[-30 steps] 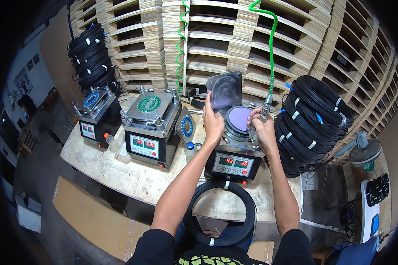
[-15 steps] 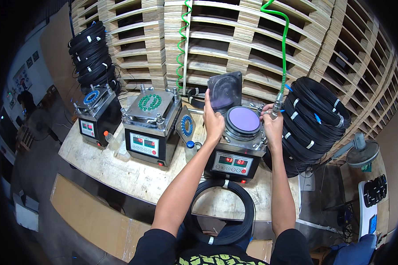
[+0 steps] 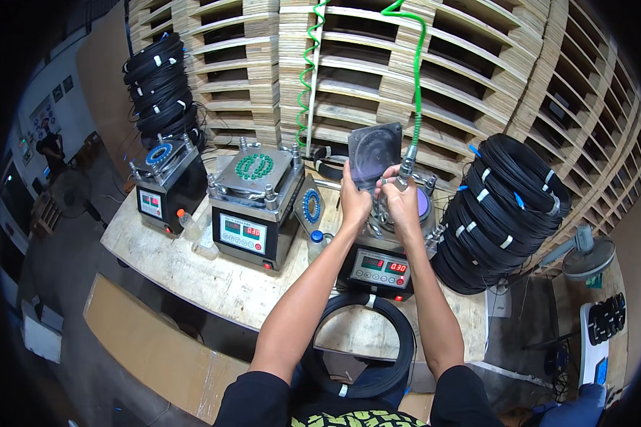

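My left hand grips the lower left edge of a square dark metal plate, which stands tilted up with a cloudy, smeared face toward me. In my right hand is an air blow gun, on the end of a green coiled hose. Its lower end is close to the plate's bottom, partly hidden by my fingers. Below both hands sits a polishing machine with a lit red display. Part of its round purple pad shows beyond my right hand.
Two similar machines, one with a green-ringed fixture and one with a blue-ringed fixture, stand to the left. A blue-capped bottle is beside my left forearm. Black cable coils pile up at right; another coil hangs at the table edge.
My right hand has moved left with the air blow gun, from beside the purple pad to the plate. My left hand has shifted lower on the plate. The machine's display readings have changed.
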